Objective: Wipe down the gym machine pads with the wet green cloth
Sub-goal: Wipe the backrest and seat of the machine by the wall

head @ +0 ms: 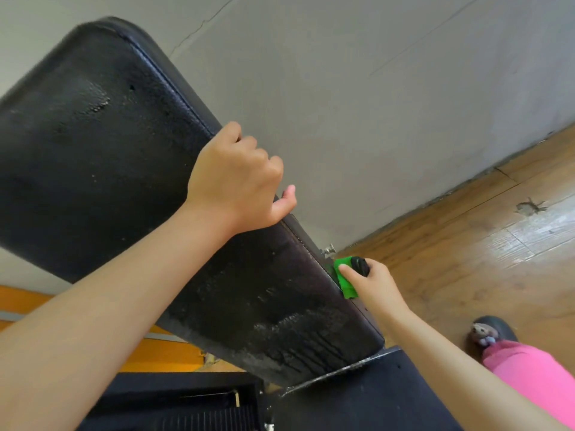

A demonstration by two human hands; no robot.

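One pad (93, 150), long axis upper-left to lower-right; cloth (345, 279) on edge

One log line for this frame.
left hand grips pad edge | right hand holds green cloth against pad side | pad face wet

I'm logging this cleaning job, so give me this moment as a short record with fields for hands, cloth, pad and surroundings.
Left: the left hand grips the far edge of the black pad, fingers curled over it
Right: the right hand holds the green cloth against that same edge, lower down
Pad surface: wet streaks near its lower end
Surroundings: grey wall, wooden floor
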